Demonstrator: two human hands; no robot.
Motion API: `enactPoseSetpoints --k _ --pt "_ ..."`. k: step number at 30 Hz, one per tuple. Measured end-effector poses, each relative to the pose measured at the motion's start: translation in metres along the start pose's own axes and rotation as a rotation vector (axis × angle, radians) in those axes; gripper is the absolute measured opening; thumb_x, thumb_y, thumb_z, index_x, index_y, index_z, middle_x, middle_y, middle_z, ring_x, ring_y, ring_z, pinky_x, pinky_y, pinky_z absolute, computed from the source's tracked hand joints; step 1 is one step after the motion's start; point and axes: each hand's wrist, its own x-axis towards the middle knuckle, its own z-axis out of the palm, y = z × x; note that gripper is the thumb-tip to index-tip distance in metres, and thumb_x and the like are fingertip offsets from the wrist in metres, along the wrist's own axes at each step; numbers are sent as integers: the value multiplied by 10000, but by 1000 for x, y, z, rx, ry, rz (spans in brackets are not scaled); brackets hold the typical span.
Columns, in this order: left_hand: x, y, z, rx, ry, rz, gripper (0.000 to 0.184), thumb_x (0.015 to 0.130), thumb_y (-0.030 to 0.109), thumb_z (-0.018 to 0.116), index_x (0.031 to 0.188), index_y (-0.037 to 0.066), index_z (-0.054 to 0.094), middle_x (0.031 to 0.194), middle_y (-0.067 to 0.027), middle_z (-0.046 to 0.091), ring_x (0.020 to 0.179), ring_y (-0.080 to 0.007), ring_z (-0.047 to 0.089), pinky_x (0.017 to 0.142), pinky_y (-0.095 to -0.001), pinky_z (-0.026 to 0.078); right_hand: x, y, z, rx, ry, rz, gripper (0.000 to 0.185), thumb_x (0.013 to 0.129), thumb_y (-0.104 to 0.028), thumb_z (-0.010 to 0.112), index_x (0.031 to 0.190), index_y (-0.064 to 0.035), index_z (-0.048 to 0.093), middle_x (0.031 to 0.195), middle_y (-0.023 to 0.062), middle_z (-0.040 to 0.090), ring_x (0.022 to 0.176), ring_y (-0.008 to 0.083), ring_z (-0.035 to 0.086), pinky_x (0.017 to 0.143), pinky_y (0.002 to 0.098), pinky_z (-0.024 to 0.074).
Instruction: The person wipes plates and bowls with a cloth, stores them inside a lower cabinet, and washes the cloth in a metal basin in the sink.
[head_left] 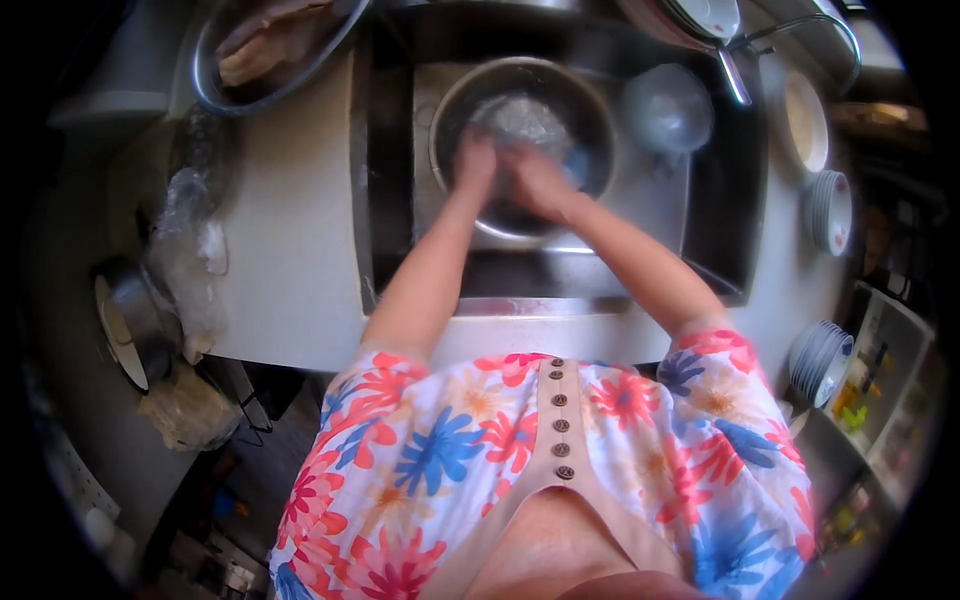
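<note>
A round metal basin [604,118] stands in the dark-edged sink [655,225]. Both of my hands reach into it, side by side. My left hand [474,163] is over the basin's left half, and my right hand [538,182] is just right of it. Motion smears the fingers of both, so their grip is hidden from me. Just beyond the fingertips lies a shiny, whitish, see-through mass [520,118]; whether it is water or plastic I cannot tell. A small blue patch [576,166] shows beside my right hand.
Right of the basin sits a translucent bowl [670,108], near the faucet [735,75]. Stacked bowls [828,212] line the right counter, with another stack [820,362] nearer me. Upper left is a large bowl [207,75] holding brownish pieces; clear plastic bags [190,255] and a pot [130,320] lie left.
</note>
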Motion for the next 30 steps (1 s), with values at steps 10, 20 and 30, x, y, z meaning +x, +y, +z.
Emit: enactPoseSetpoints --k 10,20,30 --pt "-34 72 -23 -351 -212 -455 573 801 319 546 1248 19 353 1149 -138 482 1042 -270 468 765 -433 446 -3 27 8 202 -7 6 351 717 -124 571 1050 -21 534 1148 118 502 1020 288 494 844 444 394" --pt "-36 84 -33 -895 -440 -632 348 801 454 555 943 137 544 814 -24 577 672 -194 538 612 -360 443 10 -1 -74 1472 354 644 397 824 -354 577 884 37 608 772 55 618 690 156 572 649 290 466" --pt "-25 65 -30 -595 -161 -358 272 854 292 502 697 70 493 504 -29 438 383 -164 456 318 -311 378 54 117 20 244 110 747 439 700 -395 605 775 37 642 818 183 632 821 285 624 724 363 477"
